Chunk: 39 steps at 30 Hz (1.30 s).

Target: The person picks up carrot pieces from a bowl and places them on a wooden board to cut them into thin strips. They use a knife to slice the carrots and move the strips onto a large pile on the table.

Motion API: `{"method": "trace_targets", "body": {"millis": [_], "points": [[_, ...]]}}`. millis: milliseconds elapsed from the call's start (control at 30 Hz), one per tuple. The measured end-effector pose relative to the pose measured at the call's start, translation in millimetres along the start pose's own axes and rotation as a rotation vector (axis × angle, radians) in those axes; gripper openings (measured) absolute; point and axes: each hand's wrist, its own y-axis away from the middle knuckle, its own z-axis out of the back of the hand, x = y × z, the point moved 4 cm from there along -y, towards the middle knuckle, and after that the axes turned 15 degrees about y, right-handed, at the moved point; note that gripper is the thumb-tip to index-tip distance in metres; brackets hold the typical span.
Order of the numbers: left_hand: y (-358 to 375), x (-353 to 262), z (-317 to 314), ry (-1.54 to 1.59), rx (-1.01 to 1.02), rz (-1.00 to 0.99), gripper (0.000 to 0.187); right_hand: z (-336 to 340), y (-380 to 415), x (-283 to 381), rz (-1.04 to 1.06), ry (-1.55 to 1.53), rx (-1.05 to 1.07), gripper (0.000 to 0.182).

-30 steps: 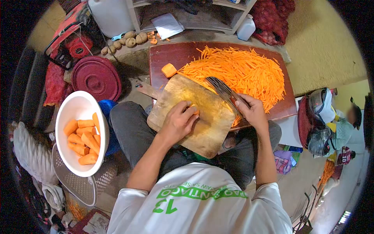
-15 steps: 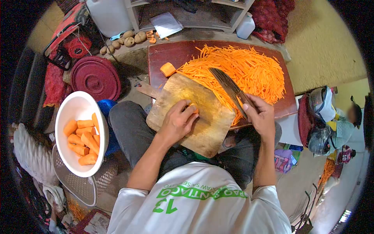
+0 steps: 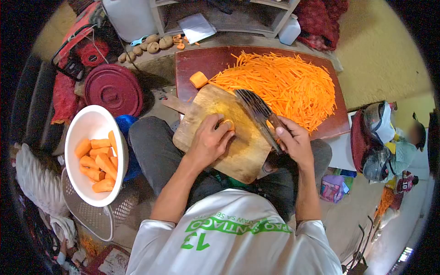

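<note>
A wooden cutting board lies across my lap. On it my left hand pinches a small carrot piece, which the fingers partly cover. My right hand grips a wide dark-bladed knife by its wooden handle, the blade over the right part of the board. Behind the board, a large heap of carrot strips covers much of a dark red board. One thick carrot chunk sits at the heap's left.
A white basin with several peeled carrots stands at the left, beside a round dark red lid. Several potatoes lie behind, near a shelf. Bags and another person are at the right.
My right hand and the knife have moved left and a little toward me, bringing the blade from beside the heap to over the cutting board. My left hand has hardly moved.
</note>
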Motion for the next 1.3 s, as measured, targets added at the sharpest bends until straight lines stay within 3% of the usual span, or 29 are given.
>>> {"method": "trace_targets", "body": {"millis": [67,167,400,500,633,867,967,1300], "points": [[0,3,-1,-0.018,-0.001,-0.013,0.027,-16,-3,-8,0.143,0.232,-0.05,0.039],[1,1,0,0.012,-0.004,0.006,0.028,-10,-3,12,0.018,0.278,0.132,0.039],[0,-3,-1,0.0,-0.028,-0.051,0.026,-27,23,31,0.125,0.157,0.022,0.041],[0,-2,-4,0.0,-0.001,-0.018,0.027,-26,41,53,0.159,0.118,0.073,0.048],[-6,-7,-2,-0.012,0.01,-0.021,0.026,-28,51,51,0.182,0.221,0.059,0.048],[-7,-7,-4,-0.032,0.042,-0.032,0.029,-26,59,51,0.181,0.32,0.146,0.055],[-5,-6,-6,-0.055,0.058,0.01,0.032,-18,58,60,0.091,0.366,0.276,0.058],[-3,-1,-7,-0.078,0.1,-0.014,0.039,-26,47,56,0.131,0.436,0.337,0.055]]}}
